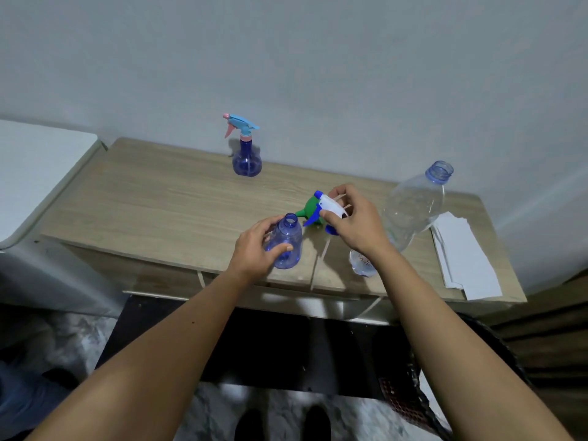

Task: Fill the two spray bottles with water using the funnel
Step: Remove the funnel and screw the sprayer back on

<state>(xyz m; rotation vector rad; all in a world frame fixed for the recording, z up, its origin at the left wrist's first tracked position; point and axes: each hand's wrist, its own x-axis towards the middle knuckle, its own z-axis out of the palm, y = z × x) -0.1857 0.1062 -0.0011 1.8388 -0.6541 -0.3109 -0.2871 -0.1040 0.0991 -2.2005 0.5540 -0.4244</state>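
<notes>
My left hand point(259, 246) grips a small blue translucent spray bottle point(288, 241) with its neck uncapped, standing near the front edge of the wooden table point(159, 202). My right hand point(354, 222) holds that bottle's white and blue spray head point(327, 211) just right of the open neck; its thin dip tube hangs down. A green funnel point(310, 209) lies on the table behind the spray head, partly hidden. A second blue spray bottle point(245, 154) with a light blue and pink head stands at the back. A large clear water bottle point(413, 205), uncapped, stands at the right.
A stack of white paper point(464, 259) lies at the table's right end. A white surface point(35, 167) adjoins the table on the left. The wall runs close behind the table. A dark mat and my feet are below the front edge.
</notes>
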